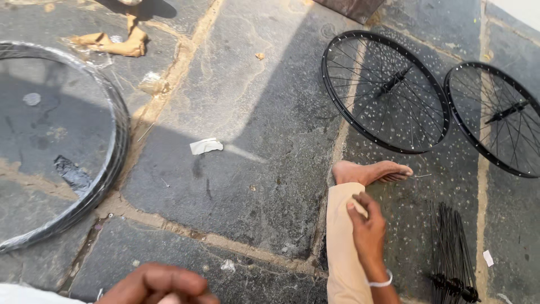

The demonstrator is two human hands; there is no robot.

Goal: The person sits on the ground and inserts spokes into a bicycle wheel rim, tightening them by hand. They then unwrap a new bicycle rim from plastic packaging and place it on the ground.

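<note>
Two spoked wheels (385, 90) (498, 118) lie flat on the stone floor (270, 112), toward its far right. Wrapped rim (109, 163) lies left. Spoke bundle (450, 259) lies near right. Right hand (368, 231) pinches the trouser leg (343, 247). Left hand (157, 284) is curled, apparently empty.

Open-air bicycle repair spot on a stone-slab floor (270, 112): two spoked wheels (385, 90) lying flat, a wrapped tyre (112, 163), a bundle of loose spokes (450, 253).
</note>
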